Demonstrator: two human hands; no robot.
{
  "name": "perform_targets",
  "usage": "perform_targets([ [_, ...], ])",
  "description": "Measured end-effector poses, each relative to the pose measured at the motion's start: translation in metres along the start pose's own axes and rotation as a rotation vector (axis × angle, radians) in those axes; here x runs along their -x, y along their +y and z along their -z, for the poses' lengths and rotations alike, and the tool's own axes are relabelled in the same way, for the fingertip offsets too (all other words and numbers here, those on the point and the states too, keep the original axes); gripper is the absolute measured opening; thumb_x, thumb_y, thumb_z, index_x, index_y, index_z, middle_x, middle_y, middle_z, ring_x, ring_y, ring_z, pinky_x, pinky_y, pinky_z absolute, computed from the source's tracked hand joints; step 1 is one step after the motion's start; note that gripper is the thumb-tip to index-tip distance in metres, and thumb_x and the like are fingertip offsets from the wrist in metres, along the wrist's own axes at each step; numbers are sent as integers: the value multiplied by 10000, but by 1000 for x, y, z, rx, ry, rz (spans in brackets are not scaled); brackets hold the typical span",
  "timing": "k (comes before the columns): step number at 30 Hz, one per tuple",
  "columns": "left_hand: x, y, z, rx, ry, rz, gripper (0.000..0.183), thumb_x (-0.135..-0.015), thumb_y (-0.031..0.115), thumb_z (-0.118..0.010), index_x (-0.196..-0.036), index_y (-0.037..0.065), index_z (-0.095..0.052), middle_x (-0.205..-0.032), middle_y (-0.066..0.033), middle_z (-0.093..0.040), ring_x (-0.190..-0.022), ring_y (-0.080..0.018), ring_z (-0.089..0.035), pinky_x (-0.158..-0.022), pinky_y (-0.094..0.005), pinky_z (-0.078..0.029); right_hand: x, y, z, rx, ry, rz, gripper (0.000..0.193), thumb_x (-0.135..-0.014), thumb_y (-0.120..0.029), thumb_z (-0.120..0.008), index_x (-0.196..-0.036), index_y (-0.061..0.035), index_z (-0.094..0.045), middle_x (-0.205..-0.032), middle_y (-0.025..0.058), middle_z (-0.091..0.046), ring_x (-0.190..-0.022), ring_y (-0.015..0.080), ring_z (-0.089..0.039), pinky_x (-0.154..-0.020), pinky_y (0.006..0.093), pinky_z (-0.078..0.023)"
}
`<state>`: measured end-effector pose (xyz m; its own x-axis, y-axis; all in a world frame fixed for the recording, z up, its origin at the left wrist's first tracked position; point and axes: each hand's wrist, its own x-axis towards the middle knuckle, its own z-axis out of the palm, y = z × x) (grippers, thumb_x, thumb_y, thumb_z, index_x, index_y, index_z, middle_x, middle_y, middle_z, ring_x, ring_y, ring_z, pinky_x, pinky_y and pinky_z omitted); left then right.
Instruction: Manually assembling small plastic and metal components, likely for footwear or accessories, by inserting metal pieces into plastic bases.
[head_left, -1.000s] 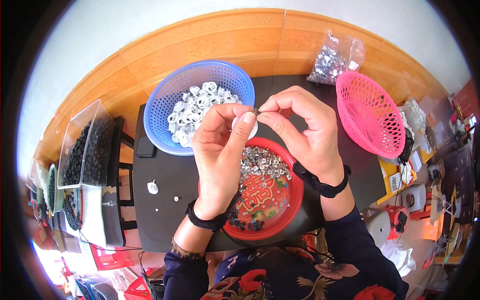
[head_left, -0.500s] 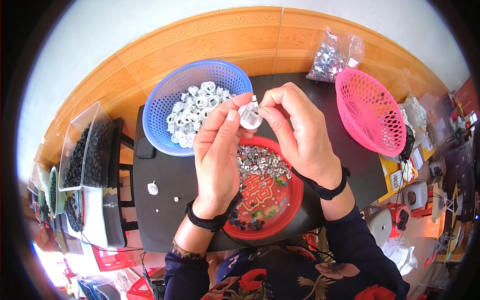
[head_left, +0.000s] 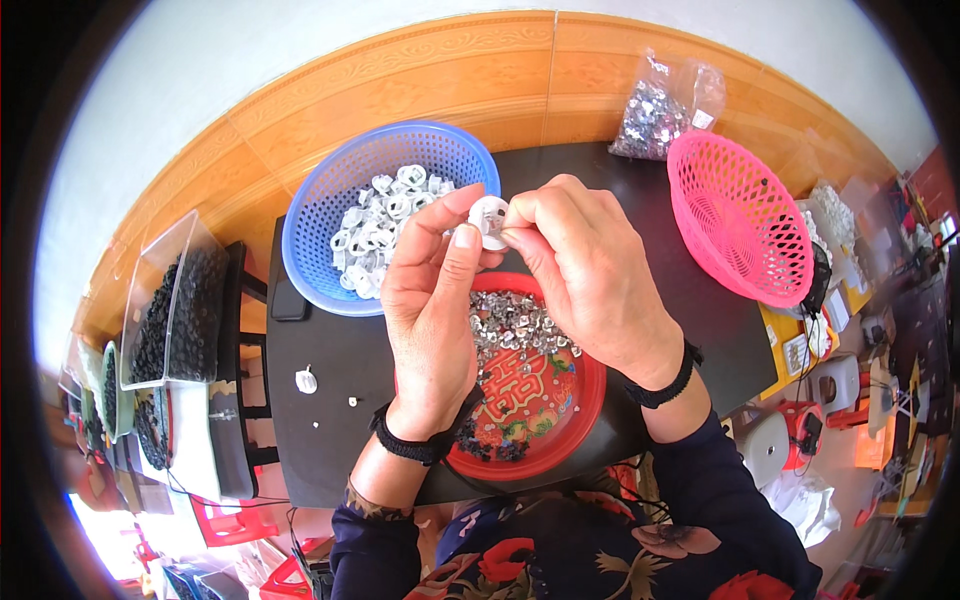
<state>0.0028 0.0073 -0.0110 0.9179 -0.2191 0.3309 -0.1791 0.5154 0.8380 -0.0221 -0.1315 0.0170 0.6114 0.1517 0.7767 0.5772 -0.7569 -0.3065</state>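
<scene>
My left hand holds a small round white plastic part between thumb and fingers, its hollow side with inner ribs facing up. Against the right edge of that part, thumb and forefinger of my right hand are pinched together; what they grip is hidden. Below both hands lies a red tray with a printed pattern. Small shiny metal pieces are heaped at its far side, and small black pieces at its near left. Behind my left hand, a blue basket contains many similar white parts.
An upright pink basket leans at the right, beside a clear bag of metal pieces against the wall. On the dark table lie a loose white part and a black phone-like slab. A clear bin of black pieces stands left.
The white part has been turned so its hollow face shows more, and it sits slightly further left. My right fingers have shifted left and down onto its edge.
</scene>
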Motion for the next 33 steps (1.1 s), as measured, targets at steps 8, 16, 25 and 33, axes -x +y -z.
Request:
perform_targets([
  [8, 1, -4, 1, -7, 11, 3, 280, -975, 102, -494, -1224, -19, -536, -1161, -103, -594, -1047, -168, -569, -908, -332, -461, 2, 5, -1, 77, -51, 77, 216, -742, 14, -612, -925, -68, -531, -861, 37, -550, -755, 220, -547, -702, 326, -401],
  [16, 0, -4, -1, 90, 23, 7, 269, -978, 107, -488, -1208, -18, -552, -1204, -118, -584, -1073, -178, -568, -947, -350, -452, 3, 6, -4, -55, 42, 34, 123, -810, -14, -629, -910, -54, -570, -865, 66, -582, -719, 200, -583, -668, 313, -437],
  [25, -1, -2, -4, 125, 44, 36, 271, -969, 96, -496, -1215, 2, -560, -1217, -92, -576, -1105, -134, -528, -916, -285, -435, 5, 9, -15, -692, 123, -422, 99, -836, -21, -666, -917, 20, -627, -837, 69, -672, -613, 77, -586, -566, 216, -473],
  [33, -5, -7, 5, 358, -1, 166, 283, -940, 56, -504, -1211, -15, -545, -1174, -102, -584, -1080, -159, -540, -934, -294, -419, 9, 13, -25, -654, 143, -342, 83, -833, -9, -653, -902, 16, -614, -794, 68, -653, -595, 91, -579, -546, 226, -461],
])
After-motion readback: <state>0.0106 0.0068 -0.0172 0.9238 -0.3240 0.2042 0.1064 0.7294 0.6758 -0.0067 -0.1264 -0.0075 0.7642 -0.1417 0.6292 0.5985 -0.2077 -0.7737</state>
